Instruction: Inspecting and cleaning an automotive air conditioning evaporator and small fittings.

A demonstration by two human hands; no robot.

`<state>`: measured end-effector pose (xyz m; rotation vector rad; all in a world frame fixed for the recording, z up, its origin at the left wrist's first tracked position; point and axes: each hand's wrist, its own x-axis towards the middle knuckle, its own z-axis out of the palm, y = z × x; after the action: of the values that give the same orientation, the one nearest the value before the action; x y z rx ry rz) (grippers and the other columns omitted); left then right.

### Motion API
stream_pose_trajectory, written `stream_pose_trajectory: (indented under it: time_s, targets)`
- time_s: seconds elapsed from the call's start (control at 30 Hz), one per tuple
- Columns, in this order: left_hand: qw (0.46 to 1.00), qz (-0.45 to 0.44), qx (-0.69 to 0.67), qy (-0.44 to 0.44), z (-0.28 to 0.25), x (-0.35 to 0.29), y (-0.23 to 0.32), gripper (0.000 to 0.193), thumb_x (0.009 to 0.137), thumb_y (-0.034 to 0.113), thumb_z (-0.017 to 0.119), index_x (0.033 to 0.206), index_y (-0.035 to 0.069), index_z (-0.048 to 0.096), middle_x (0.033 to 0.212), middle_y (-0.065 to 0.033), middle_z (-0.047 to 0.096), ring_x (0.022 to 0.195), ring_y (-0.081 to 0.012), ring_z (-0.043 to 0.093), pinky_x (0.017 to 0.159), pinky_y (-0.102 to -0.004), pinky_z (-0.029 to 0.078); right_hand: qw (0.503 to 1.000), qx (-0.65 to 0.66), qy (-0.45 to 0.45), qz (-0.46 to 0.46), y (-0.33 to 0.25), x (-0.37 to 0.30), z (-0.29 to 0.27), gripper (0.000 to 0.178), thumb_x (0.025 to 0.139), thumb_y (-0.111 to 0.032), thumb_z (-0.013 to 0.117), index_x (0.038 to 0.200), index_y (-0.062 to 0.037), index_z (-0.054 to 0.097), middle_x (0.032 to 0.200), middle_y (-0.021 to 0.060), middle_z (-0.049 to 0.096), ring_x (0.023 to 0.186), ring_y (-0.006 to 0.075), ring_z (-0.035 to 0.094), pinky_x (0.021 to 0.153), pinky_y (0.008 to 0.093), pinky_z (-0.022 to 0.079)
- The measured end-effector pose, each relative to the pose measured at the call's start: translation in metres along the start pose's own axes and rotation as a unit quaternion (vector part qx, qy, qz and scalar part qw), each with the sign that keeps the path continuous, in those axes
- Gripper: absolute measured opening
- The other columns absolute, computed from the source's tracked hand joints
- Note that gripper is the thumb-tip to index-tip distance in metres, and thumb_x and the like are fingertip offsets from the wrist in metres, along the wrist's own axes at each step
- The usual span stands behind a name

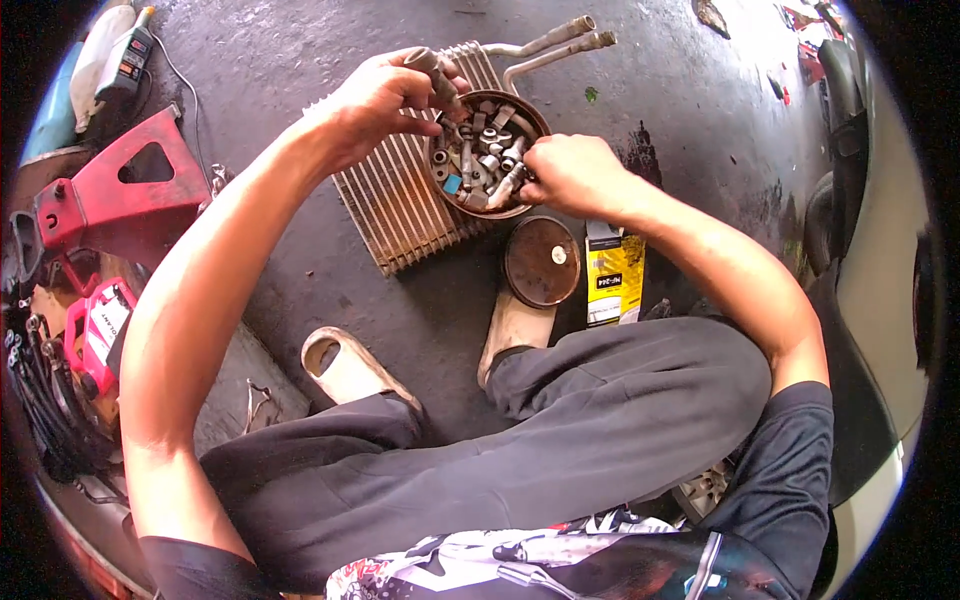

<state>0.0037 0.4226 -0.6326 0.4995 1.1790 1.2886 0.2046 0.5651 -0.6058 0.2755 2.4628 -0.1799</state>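
A round brown tin (537, 112) full of metal fittings and hose ends (487, 150) rests on a finned metal heat-exchanger core (395, 215). My left hand (385, 108) is above its left rim, with thumb and fingers closed around a dull metal tube-shaped fitting (430, 70). At the tin's right side, my right hand (575, 175) has its fingers curled in at the rim. Those fingertips are partly hidden, so whether they pinch the rim or a fitting does not show. A blue piece (452, 184) lies among the fittings.
Two pipes (555, 40) stick out from the core's far end. Near my foot are a round rusty lid (540, 275) and a yellow box (617, 280). On the left stand a red metal bracket (125, 185), a pink-red jug (98, 330), bottles (125, 60) and black cables (50, 390). A vehicle panel (890, 290) borders the right.
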Motion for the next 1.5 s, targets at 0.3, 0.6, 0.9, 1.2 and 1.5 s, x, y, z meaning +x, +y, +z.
stream_pose_trajectory:
  time_s: [0.3, 0.6, 0.9, 1.2, 1.5]
  targets:
    - [0.995, -0.045, 0.083, 0.019, 0.008, 0.008, -0.008, 0.026, 0.082, 0.01, 0.052, 0.107, 0.007, 0.057, 0.095, -0.0042, 0.065, 0.087, -0.0139, 0.062, 0.072, -0.0326, 0.052, 0.998, 0.021, -0.047, 0.023, -0.025, -0.005, 0.006, 0.048, 0.07, -0.044, 0.075, 0.084, 0.0019, 0.068, 0.08, 0.0208, 0.068, 0.08, 0.0351, 0.068, 0.072, 0.0442, 0.054]
    - [0.873, 0.099, 0.467, -0.103, 0.0, 0.008, -0.018, 0.039, 0.072, 0.014, 0.057, 0.108, -0.001, 0.059, 0.094, -0.0179, 0.067, 0.093, -0.0293, 0.064, 0.086, -0.0384, 0.049, 0.998, 0.024, -0.046, 0.045, -0.019, -0.002, 0.017, 0.036, 0.074, -0.03, 0.066, 0.094, -0.0003, 0.064, 0.086, 0.0208, 0.066, 0.085, 0.0368, 0.065, 0.077, 0.0462, 0.052]
    - [0.841, 0.088, 0.529, -0.069, 0.001, 0.002, 0.0, 0.047, 0.072, 0.013, 0.059, 0.117, -0.001, 0.058, 0.103, -0.0254, 0.064, 0.101, -0.0379, 0.061, 0.088, -0.043, 0.049, 0.835, 0.548, -0.005, 0.052, 0.026, -0.011, -0.021, 0.028, 0.081, -0.016, 0.064, 0.105, -0.0019, 0.062, 0.092, 0.0053, 0.065, 0.078, 0.0119, 0.063, 0.069, 0.0263, 0.053]
    - [0.919, 0.158, 0.362, 0.013, 0.004, 0.005, -0.004, 0.038, 0.082, 0.017, 0.059, 0.115, 0.0, 0.055, 0.097, -0.013, 0.064, 0.09, -0.0193, 0.06, 0.084, -0.0328, 0.047, 0.629, 0.754, 0.186, -0.023, 0.057, -0.013, -0.053, 0.028, 0.081, -0.002, 0.063, 0.11, -0.0025, 0.062, 0.101, 0.006, 0.063, 0.084, 0.0155, 0.063, 0.073, 0.0344, 0.058]
    - [0.915, 0.11, 0.383, 0.068, -0.008, 0.002, -0.031, 0.034, 0.079, 0.016, 0.057, 0.109, 0.0, 0.058, 0.091, -0.0176, 0.064, 0.089, -0.0221, 0.061, 0.083, -0.0359, 0.047, 0.902, 0.313, 0.263, 0.136, 0.134, -0.009, -0.077, 0.031, 0.08, -0.011, 0.066, 0.109, -0.0013, 0.061, 0.101, 0.0093, 0.067, 0.087, 0.0174, 0.064, 0.074, 0.0297, 0.052]
